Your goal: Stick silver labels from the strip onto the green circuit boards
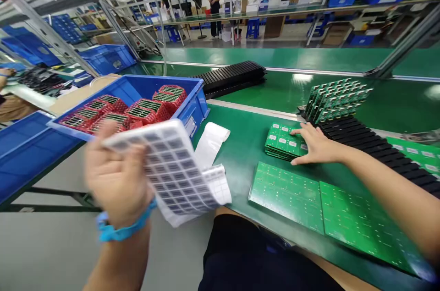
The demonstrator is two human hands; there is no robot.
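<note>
My left fingers [134, 161] pinch one label sheet [173, 167]; my right fingers [301, 160], spread wide, touch one circuit-board stack [282, 140].

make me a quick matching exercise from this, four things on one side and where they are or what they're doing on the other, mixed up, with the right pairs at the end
Column one
1. left hand
2. right hand
3. boards in red wrap
4. boards standing on edge

Column two
a. inside a blue bin
b. in a row at a black slotted rack
c. holding a gridded sheet
d. at a short stack of green boards

Right pairs
1-c, 2-d, 3-a, 4-b
</note>
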